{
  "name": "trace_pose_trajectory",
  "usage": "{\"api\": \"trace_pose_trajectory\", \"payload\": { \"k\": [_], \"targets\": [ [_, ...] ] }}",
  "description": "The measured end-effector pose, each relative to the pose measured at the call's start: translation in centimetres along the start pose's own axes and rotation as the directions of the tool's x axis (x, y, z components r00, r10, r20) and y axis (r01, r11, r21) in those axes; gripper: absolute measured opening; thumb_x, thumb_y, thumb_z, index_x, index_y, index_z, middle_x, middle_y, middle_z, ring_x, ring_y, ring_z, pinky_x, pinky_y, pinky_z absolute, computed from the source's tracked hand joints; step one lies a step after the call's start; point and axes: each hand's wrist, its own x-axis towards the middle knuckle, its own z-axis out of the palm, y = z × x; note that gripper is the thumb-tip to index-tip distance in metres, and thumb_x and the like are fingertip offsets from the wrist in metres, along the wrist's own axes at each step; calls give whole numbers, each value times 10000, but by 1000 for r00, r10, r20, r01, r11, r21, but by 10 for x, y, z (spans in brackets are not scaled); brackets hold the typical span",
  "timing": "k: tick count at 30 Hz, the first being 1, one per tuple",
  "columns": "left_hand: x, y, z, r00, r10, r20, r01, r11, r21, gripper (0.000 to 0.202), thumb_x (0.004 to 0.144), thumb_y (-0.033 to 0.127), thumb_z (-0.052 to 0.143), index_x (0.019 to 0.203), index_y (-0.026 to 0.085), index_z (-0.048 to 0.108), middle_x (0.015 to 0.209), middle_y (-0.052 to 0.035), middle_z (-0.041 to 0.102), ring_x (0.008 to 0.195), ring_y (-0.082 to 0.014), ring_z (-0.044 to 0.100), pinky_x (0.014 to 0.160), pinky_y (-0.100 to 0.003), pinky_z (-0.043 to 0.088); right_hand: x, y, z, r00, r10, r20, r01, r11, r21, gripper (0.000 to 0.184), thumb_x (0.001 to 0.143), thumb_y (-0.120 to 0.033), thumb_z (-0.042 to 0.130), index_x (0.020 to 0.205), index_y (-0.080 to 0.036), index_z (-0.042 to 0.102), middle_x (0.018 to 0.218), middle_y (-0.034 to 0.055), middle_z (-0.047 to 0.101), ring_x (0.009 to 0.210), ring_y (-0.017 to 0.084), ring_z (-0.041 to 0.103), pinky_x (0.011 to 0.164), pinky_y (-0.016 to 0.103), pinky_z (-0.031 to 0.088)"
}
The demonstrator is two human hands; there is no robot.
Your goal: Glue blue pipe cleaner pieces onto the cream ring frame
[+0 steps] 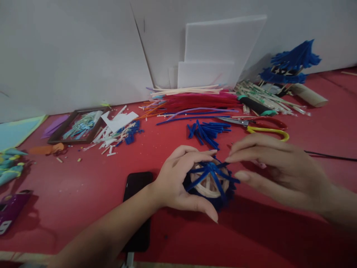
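A round craft piece (pixel 209 190) sits low over the red table, with a pale ring and blue pipe cleaners spreading from its centre like spokes. A dark blue fuzzy edge surrounds it. My left hand (pixel 178 178) curls around its left side, fingers at the far edge and thumb at the near one. On the other side my right hand (pixel 281 171) is beside the spoke ends, its thumb and forefinger apart with no object visible between them. Just beyond lie several short cut blue pipe cleaners (pixel 208 132).
Scissors (pixel 252 126) lie behind my right hand, near a black and green tool (pixel 256 106). Long pipe cleaners (pixel 195 102) are heaped at the wall. A phone (pixel 136 216) lies under my left forearm. Scraps and a brown frame (pixel 75 126) are at left; a blue-roofed model (pixel 290 67) stands far right.
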Motion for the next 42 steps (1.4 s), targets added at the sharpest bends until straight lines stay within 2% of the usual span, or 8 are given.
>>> {"api": "trace_pose_trajectory", "payload": {
  "k": [2, 4, 7, 10, 21, 30, 36, 42],
  "targets": [
    [-1, -1, -1, 1000, 5, 12, -5, 999, -38, 976, 603, 806, 849, 1373, 253, 615, 1331, -143, 755, 1096, -278, 725, 952, -419, 626, -9, 11, -2, 998, -31, 46, 30, 999, 33, 205, 1001, -414, 644, 1119, -259, 708, 961, 57, 722, 826, 157, 721, 713, 258, 631],
    [-2, -3, 0, 1000, 3, 16, -3, 999, -54, 999, 595, 811, 849, 1391, 255, 610, 1347, -147, 748, 1111, -280, 721, 970, -426, 619, -17, 20, -3, 993, -93, 75, 89, 995, 51, 236, 990, -433, 660, 1156, -270, 705, 973, 48, 738, 853, 155, 738, 744, 255, 642],
    [-3, -3, 1, 1000, -12, 12, 13, 998, -65, 1014, 601, 825, 832, 1412, 266, 594, 1375, -141, 733, 1138, -285, 716, 991, -437, 609, -19, 25, -2, 971, -220, 94, 218, 975, 34, 167, 1021, -282, 611, 1154, -270, 712, 950, 24, 771, 916, 144, 754, 848, 258, 647],
    [-3, -3, 2, 1000, -16, 0, 16, 998, -65, 1008, 618, 835, 812, 1425, 275, 585, 1373, -134, 732, 1151, -290, 719, 988, -440, 610, -15, 23, -2, 952, -295, 84, 294, 955, 34, 196, 1027, -157, 563, 1095, -242, 726, 921, 10, 783, 909, 120, 752, 913, 248, 630],
    [-1, -4, 2, 1000, 17, 1, -17, 999, -39, 991, 634, 820, 818, 1415, 252, 598, 1354, -142, 743, 1138, -264, 717, 998, -400, 611, -8, 18, -6, 950, -300, 89, 299, 954, 19, 199, 1024, -152, 566, 1032, -235, 747, 893, 3, 790, 902, 118, 745, 872, 227, 635],
    [-2, -3, 2, 1000, -3, 10, 4, 998, -57, 963, 643, 797, 836, 1403, 257, 597, 1358, -145, 738, 1138, -284, 723, 979, -433, 614, -1, 15, -3, 961, -261, 94, 261, 965, 13, 188, 1036, -173, 559, 975, -270, 708, 822, -33, 776, 812, 115, 728, 777, 237, 629],
    [-2, -4, 3, 1000, 0, 9, 0, 998, -56, 971, 631, 801, 840, 1399, 255, 604, 1357, -142, 740, 1130, -282, 719, 979, -429, 613, 0, 14, -4, 945, -315, 94, 318, 948, -24, 227, 1062, -195, 512, 962, -241, 710, 833, -22, 778, 833, 104, 720, 787, 222, 626],
    [-2, -3, 1, 1000, -1, 25, 2, 999, -55, 968, 634, 794, 843, 1401, 254, 604, 1369, -146, 734, 1132, -282, 713, 980, -429, 611, -6, 16, -4, 947, -301, 111, 308, 950, -51, 219, 1035, -154, 539, 1010, -269, 724, 873, -21, 792, 864, 117, 742, 844, 250, 639]
  ]
}}
